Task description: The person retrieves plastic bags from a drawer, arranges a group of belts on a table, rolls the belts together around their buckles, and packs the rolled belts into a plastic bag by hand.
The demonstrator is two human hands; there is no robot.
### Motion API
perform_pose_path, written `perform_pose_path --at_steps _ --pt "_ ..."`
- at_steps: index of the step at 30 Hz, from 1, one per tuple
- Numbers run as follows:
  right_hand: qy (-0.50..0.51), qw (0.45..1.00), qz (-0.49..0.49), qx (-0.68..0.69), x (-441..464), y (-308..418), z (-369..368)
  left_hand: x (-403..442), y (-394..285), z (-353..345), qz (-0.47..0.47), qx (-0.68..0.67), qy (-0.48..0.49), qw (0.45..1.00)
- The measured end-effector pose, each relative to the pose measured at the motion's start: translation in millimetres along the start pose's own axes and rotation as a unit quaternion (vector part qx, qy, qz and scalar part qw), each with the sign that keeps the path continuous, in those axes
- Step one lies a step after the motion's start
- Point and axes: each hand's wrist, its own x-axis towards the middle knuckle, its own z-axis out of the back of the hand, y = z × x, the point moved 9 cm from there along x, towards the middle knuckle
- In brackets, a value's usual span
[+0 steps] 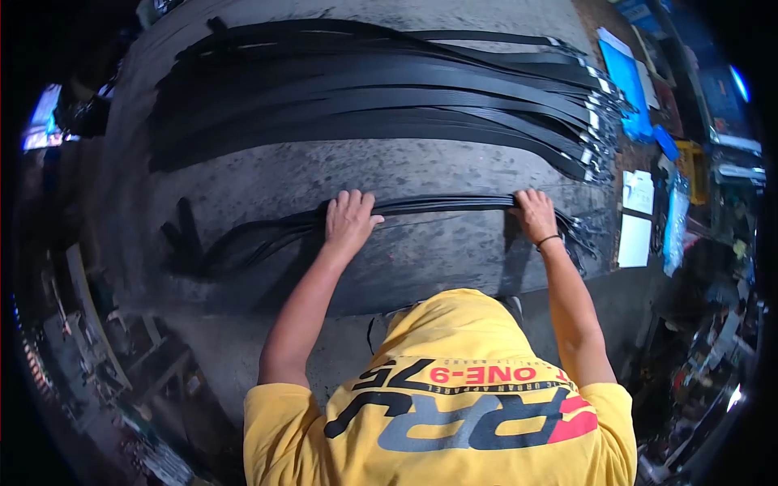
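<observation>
A bundle of long black straps (446, 203), belt-like, stretches across the near part of the grey table. My left hand (350, 223) is closed over the bundle near its middle, thumb toward the right. Near the bundle's right end, my right hand (536, 216) wraps around the straps. Between the hands the straps lie close together in a slight arch. Left of my left hand they fan out, with loose curled tips. Small shiny end pieces (585, 235) show beyond my right hand. Both palms are hidden.
A wide pile of similar black straps (365, 89) covers the far side of the table (454, 166), white and metallic ends at right. On the right edge are blue plastic packaging (624, 81), a white card (634, 240) and a clear bluish plastic bag (675, 223).
</observation>
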Motion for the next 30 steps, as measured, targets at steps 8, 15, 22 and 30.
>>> perform_pose_path --at_steps 8,15,22,30 --pt "-0.020 0.999 -0.016 0.026 -7.4 -19.9 4.3 -149.3 150.5 61.2 0.164 0.249 -0.068 0.952" --pt "0.001 1.000 0.002 0.015 -3.3 -21.3 -1.8 -200.1 253.3 87.1 0.442 0.198 0.097 0.869" --pt "0.051 0.998 -0.035 -0.018 -6.7 -36.1 -21.6 -223.6 276.8 99.8 0.399 0.279 0.106 0.867" --pt "0.059 0.997 -0.028 -0.029 -5.3 -38.2 -26.1 -172.4 243.5 87.0 0.181 0.089 0.065 0.977"
